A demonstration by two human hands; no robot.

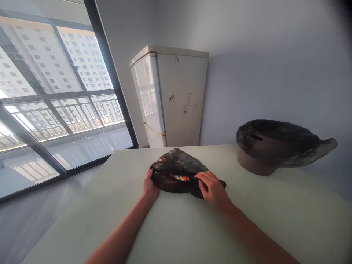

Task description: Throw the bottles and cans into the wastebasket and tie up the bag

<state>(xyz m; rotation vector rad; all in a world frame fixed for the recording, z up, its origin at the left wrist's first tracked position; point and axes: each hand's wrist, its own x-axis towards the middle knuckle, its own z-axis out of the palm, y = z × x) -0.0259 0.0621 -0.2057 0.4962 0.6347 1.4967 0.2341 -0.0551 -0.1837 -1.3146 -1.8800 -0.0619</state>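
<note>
On the table lies a black plastic garbage bag [176, 187], crumpled and filled with things mostly hidden by the thin film. Through its opening shows an orange and white wrapper [182, 178] with green print. My left hand [150, 186] is closed on the bag's left end, its thumb at the gathered edge. At the right end, my right hand [213, 187] has its fingers curled over the bag's edge, gripping the film. A dark tip of the bag sticks out past the right hand.
A brown trash bin [254, 163] with a black bag liner [288, 137] over its rim stands at the right on the pale green table [165, 227]. Beyond the table are a white fridge [181, 99] and a wall. Glass sliding doors [60, 95] are at the left.
</note>
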